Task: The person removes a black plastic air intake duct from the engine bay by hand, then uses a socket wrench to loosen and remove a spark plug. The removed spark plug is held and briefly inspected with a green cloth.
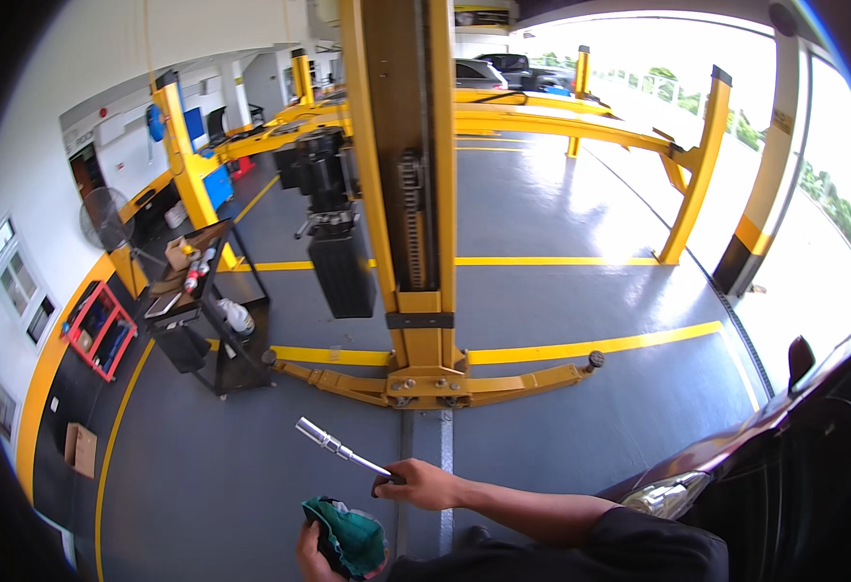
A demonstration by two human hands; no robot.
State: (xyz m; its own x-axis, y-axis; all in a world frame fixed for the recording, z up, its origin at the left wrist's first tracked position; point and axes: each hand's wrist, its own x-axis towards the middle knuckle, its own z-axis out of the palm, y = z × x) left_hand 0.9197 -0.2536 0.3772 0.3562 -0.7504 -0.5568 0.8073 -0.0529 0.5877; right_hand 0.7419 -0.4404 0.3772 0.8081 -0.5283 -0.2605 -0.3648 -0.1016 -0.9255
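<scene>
While the right hand (425, 482) clamps a socket wrench (340, 450) at lower centre, the left hand (314, 553) bunches a green rag (348, 533) below it.

Gripped only at its near end, the wrench juts up-left over bare floor; a loose hold could let it fall and strike the grey floor (251, 466), and the rag might snag its socket end if brought up carelessly. Just beyond stands a yellow lift post (406, 194) with low arms spread at mid-frame, a trip risk. At left is a black cart (197, 310); at lower right, a dark car (755, 456). More yellow lifts fill the bright, open-sided workshop behind.
</scene>
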